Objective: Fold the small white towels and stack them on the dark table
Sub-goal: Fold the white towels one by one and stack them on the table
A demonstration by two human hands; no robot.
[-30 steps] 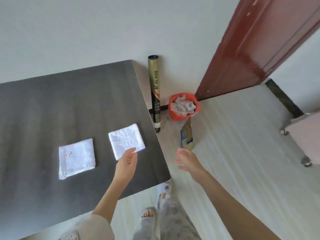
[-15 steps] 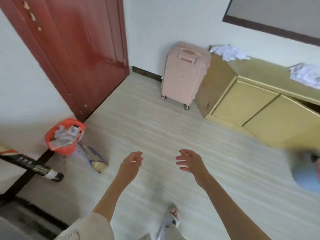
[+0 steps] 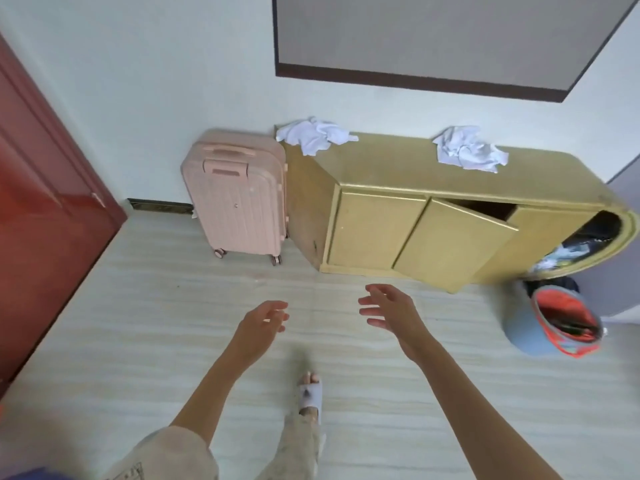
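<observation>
With both hands empty, fingers loosely spread, the next towels sit on the yellow cabinet [image 3: 398,168] ahead: left pile [image 3: 313,135] at its left end nearer the left hand [image 3: 261,323], right pile [image 3: 467,150] mid-top beyond the right hand [image 3: 391,310].

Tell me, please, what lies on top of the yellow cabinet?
Two crumpled heaps of white towels lie on the yellow cabinet: the left heap near its left end, the right heap further right. Anything underneath the heaps is hidden.
</observation>
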